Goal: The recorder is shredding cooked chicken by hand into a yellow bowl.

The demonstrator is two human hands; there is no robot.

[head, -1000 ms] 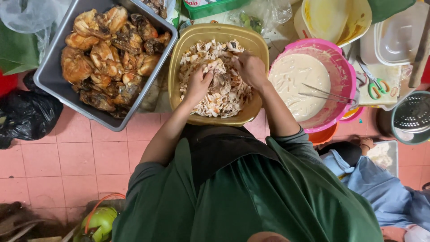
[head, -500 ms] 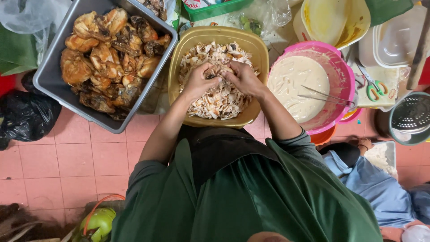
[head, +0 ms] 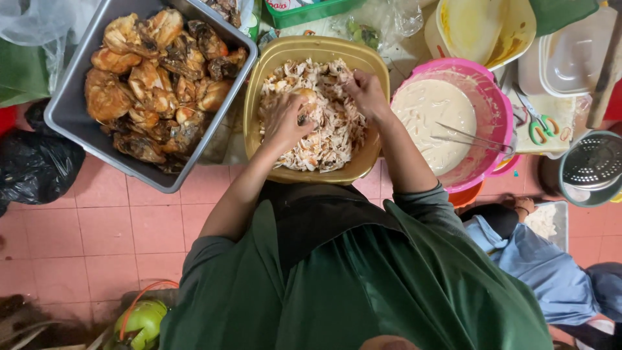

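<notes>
We are pressing our left hand (head: 285, 120), fingers curled together, into shredded chicken (head: 324, 139) in the yellow tub (head: 311, 48); our right hand (head: 366, 94) is pinching shreds near its far edge.

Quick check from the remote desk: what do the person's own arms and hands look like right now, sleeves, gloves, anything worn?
Both hands are bare, with no gloves: the left hand and the right hand. No rings, watch or bracelets can be made out. Both forearms are uncovered; dark green sleeves are pushed up to about the elbows, matching the green garment over the body, with a black panel at its middle.
</notes>
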